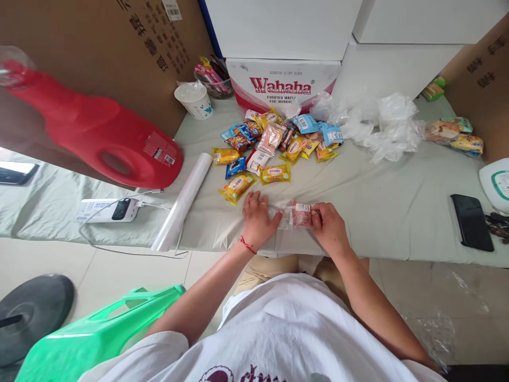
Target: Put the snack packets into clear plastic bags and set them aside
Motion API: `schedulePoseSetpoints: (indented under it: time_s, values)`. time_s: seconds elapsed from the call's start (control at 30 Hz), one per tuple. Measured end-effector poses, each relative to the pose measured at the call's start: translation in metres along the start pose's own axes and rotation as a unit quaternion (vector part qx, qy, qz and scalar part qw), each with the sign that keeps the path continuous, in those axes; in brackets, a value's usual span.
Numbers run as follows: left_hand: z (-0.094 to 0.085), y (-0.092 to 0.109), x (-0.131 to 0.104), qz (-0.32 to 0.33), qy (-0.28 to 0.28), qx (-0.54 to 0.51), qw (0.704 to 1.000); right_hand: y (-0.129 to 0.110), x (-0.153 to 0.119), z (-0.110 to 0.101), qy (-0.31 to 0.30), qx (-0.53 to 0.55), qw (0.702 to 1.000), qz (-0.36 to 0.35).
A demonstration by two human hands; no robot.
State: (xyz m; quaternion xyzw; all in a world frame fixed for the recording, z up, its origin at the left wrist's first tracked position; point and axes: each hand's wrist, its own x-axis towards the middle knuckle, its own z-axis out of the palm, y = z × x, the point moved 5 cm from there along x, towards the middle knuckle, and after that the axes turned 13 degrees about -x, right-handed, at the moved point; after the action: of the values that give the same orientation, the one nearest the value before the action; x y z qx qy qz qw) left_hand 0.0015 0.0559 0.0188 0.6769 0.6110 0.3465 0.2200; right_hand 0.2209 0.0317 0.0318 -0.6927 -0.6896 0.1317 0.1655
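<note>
My left hand lies palm down near the table's front edge. Its fingers are stretched out, and the thumb rests at a piece of clear plastic wrap. At the right end of that wrap is a small reddish-brown snack packet with a white label. My right hand pinches the packet's right edge between thumb and fingers. Just beyond my left hand are yellow-wrapped snacks, part of a pile with blue, red and white packets.
A plastic film roll, power bank and red jug are at left. Behind stand a paper cup and Wahaha carton. Crumpled clear plastic, wrapped bread and a phone are at right.
</note>
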Motion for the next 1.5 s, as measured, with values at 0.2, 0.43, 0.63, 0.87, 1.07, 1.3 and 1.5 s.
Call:
schedulePoseSetpoints:
  time_s: [0.2,0.43,0.63,0.87,1.07,1.3,1.5]
  values:
    - [-0.004,0.006,0.002,-0.033,-0.036,-0.112,0.993,-0.013,-0.008,0.0,-0.021,-0.056,0.998,-0.008]
    - [0.013,0.026,0.017,-0.266,-0.108,-0.428,0.857,-0.024,-0.004,0.004,-0.005,-0.079,0.997,-0.002]
    - [0.043,0.08,0.014,-0.129,-0.169,-0.236,0.948,-0.014,-0.002,0.007,-0.026,0.006,1.0,-0.006]
    - [0.06,0.092,-0.025,0.142,-0.154,0.076,0.975,0.004,-0.026,-0.001,-0.072,0.214,0.973,-0.039]
    - [0.065,0.085,-0.038,0.219,-0.144,0.131,0.956,0.009,-0.036,-0.012,-0.105,0.263,0.959,-0.02]
    - [0.06,0.086,-0.029,0.213,-0.226,0.156,0.938,0.063,-0.001,-0.032,0.011,0.103,0.991,0.086]
    - [0.064,0.078,-0.031,0.245,-0.16,0.137,0.946,0.051,0.013,0.009,-0.098,0.254,0.953,0.136]
